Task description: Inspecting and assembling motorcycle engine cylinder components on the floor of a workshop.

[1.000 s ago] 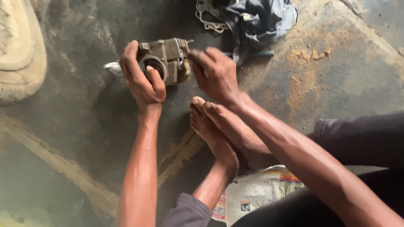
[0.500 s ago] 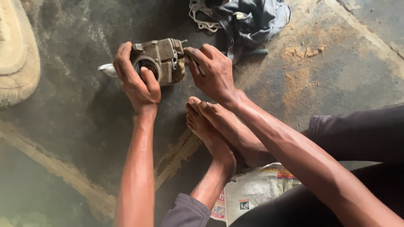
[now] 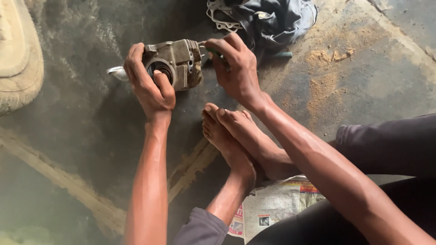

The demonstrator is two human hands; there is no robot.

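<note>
My left hand (image 3: 150, 84) grips a grimy metal engine part (image 3: 175, 63) with a round bore facing me, thumb resting on the rim of the bore. My right hand (image 3: 234, 68) is closed around a green-handled tool (image 3: 217, 53) whose tip meets the right side of the part. The part is held just above a dark, oily concrete floor (image 3: 91, 136). My two bare feet (image 3: 236, 136) are crossed just below the hands.
A pile of grey cloth (image 3: 272, 18) with a white gasket lies behind the right hand. A worn tyre (image 3: 18, 59) sits at the far left. Sawdust patches (image 3: 322, 86) cover the floor at right. A newspaper sheet (image 3: 272, 204) lies under my legs.
The view has shifted slightly, so hands and part sit a little higher in frame. Both hands keep their grip; the right hand stays at the part's right side.
</note>
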